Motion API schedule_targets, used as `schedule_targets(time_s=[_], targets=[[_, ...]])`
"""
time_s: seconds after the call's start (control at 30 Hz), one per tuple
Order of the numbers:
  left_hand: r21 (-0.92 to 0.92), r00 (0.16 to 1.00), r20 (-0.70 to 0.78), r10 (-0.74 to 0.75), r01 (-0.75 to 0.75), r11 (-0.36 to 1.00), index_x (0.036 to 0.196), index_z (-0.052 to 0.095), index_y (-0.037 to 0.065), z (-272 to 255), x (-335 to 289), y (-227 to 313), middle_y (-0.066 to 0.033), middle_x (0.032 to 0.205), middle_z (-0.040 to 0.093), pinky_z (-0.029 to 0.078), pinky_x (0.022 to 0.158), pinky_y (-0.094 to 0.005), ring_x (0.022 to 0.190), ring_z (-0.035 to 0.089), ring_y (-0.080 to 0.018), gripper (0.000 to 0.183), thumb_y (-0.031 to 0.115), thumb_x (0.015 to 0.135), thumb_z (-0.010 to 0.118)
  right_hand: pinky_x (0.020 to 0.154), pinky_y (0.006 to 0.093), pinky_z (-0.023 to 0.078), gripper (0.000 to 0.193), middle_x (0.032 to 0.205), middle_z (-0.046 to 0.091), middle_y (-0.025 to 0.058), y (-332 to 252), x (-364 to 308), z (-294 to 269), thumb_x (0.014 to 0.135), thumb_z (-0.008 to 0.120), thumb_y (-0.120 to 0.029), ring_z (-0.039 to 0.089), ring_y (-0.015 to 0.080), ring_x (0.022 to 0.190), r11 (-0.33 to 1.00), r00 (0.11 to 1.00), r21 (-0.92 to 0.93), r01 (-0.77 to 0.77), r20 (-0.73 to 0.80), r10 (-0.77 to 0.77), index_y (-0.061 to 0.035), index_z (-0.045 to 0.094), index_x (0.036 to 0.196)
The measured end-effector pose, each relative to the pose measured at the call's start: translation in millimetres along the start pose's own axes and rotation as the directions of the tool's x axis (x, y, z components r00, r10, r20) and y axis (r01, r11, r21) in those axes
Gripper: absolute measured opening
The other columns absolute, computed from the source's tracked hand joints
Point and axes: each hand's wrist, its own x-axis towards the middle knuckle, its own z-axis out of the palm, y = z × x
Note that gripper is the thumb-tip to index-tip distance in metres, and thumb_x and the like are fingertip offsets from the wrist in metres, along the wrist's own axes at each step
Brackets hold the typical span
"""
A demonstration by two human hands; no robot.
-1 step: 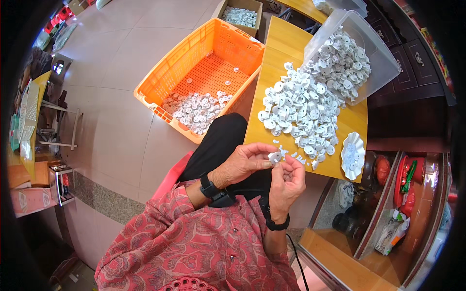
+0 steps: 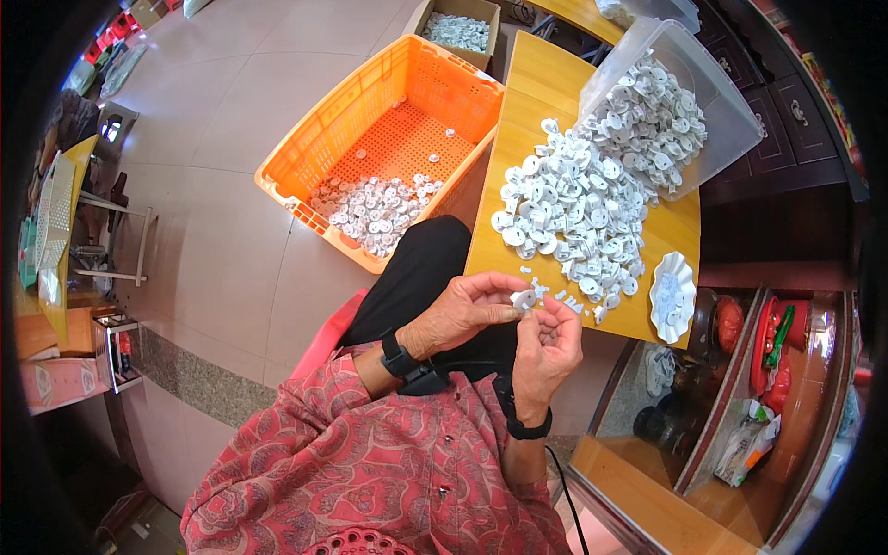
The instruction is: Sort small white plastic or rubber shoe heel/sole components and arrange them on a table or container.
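Note:
Over the near edge of the wooden table [image 2: 527, 92], my left hand [image 2: 462, 310] pinches a small white round plastic part [image 2: 524, 300] between thumb and fingertips. My right hand [image 2: 548, 340] meets it from the right, thumb and forefinger pressed together at the part's edge; whether a smaller piece is between them is too small to make out. Just beyond my fingers lie several small pale plastic pieces [image 2: 572, 302]. Behind them spreads a large heap of similar white round parts [image 2: 578, 208]. A white scalloped dish [image 2: 683, 326] with small pale pieces stands right of the heap.
A clear plastic bin [image 2: 737, 116] lies tipped, with white parts spilling from it onto the table. On the floor at left stands an orange crate [image 2: 319, 125] holding loose white parts. Beyond it is a cardboard box [image 2: 423, 18] of parts. Open shelves [image 2: 731, 398] stand at right.

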Motion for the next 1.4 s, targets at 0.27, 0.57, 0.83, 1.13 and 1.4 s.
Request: schedule_targets(time_s=[0.27, 0.57, 0.83, 1.13, 1.4], targets=[[0.080, 0.999, 0.010, 0.039, -0.040, 0.996, 0.125, 0.059, -0.003, -3.8, 1.5, -1.8, -0.0099, 0.122, 0.063, 0.049, 0.102, -0.0320, 0.114, 0.061, -0.0177, 0.037, -0.005, 0.089, 0.067, 0.060, 0.0179, 0.046, 0.023, 0.084, 0.065, 0.0041, -2.1, 0.6, 1.0, 0.086, 0.067, 0.002, 0.056, 0.0035, 0.069, 1.000, 1.000, -0.020, -0.011, -0.010, 0.010, 0.0044, 0.060, 0.108], [0.168, 0.998, 0.009, 0.066, -0.067, 0.984, 0.124, 0.059, -0.003, -6.3, 1.8, -2.7, -0.0088, 0.120, 0.064, 0.050, 0.100, -0.0309, 0.114, 0.061, -0.0165, 0.037, -0.006, 0.089, 0.067, 0.058, 0.0175, 0.044, 0.023, 0.083, 0.065, 0.0036, -3.2, -0.1, 2.6, 0.085, 0.067, 0.003, 0.055, 0.0029, 0.066, 0.998, 1.000, -0.056, 0.015, -0.011, -0.016, 0.0043, 0.060, 0.107], [0.058, 1.000, 0.006, 0.023, -0.023, 0.998, 0.123, 0.059, -0.002, -7.8, 1.8, -2.4, -0.0096, 0.122, 0.062, 0.050, 0.102, -0.0342, 0.115, 0.060, -0.0187, 0.036, -0.006, 0.088, 0.068, 0.055, 0.0209, 0.047, 0.022, 0.076, 0.066, 0.0048, -0.8, 1.0, 3.2, 0.083, 0.071, 0.000, 0.058, 0.0062, 0.062, 0.998, 0.999, -0.049, 0.035, -0.037, -0.037, 0.0027, 0.062, 0.102], [0.264, 0.996, 0.030, 0.080, -0.085, 0.961, 0.123, 0.061, -0.002, -8.4, 1.9, 2.6, -0.0073, 0.120, 0.064, 0.051, 0.099, -0.0298, 0.114, 0.060, -0.0152, 0.036, -0.005, 0.088, 0.068, 0.055, 0.0202, 0.046, 0.022, 0.077, 0.066, 0.0041, -1.1, 0.4, 3.8, 0.083, 0.070, 0.001, 0.057, 0.0055, 0.063, 0.999, 0.999, -0.029, 0.029, -0.028, -0.030, 0.0025, 0.062, 0.103], [0.081, 0.999, 0.001, 0.037, -0.037, 0.996, 0.129, 0.058, -0.003, -8.4, 1.7, 0.0, -0.0098, 0.122, 0.063, 0.051, 0.099, -0.0311, 0.113, 0.061, -0.0174, 0.040, -0.005, 0.089, 0.066, 0.059, 0.0196, 0.046, 0.024, 0.080, 0.065, 0.0033, -1.8, 0.6, 1.3, 0.084, 0.069, 0.004, 0.056, 0.0048, 0.067, 0.996, 0.999, 0.091, -0.008, -0.034, 0.012, 0.0041, 0.060, 0.106]])
